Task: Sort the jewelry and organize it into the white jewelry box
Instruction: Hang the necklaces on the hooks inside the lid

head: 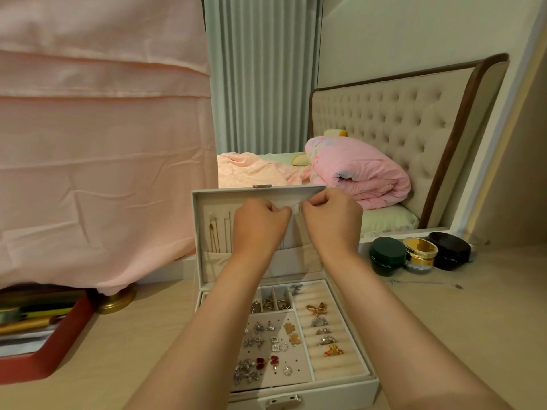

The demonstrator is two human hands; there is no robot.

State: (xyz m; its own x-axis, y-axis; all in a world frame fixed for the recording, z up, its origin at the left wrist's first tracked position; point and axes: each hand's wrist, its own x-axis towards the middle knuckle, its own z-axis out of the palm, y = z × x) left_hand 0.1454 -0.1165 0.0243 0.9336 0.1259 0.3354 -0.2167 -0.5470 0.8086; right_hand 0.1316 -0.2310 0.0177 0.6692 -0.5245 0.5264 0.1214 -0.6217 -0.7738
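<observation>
Necklace step: left hand (260,221) and right hand (330,216) pinch tab (296,209) in lid (220,191). Next, probably: snap it shut.

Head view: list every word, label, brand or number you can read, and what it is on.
None can be read.
The green jar, gold jar and black jar show no legible label.
The white jewelry box and its clasp bear no text.
The white tab pinched by left hand and right hand is blank.
</observation>
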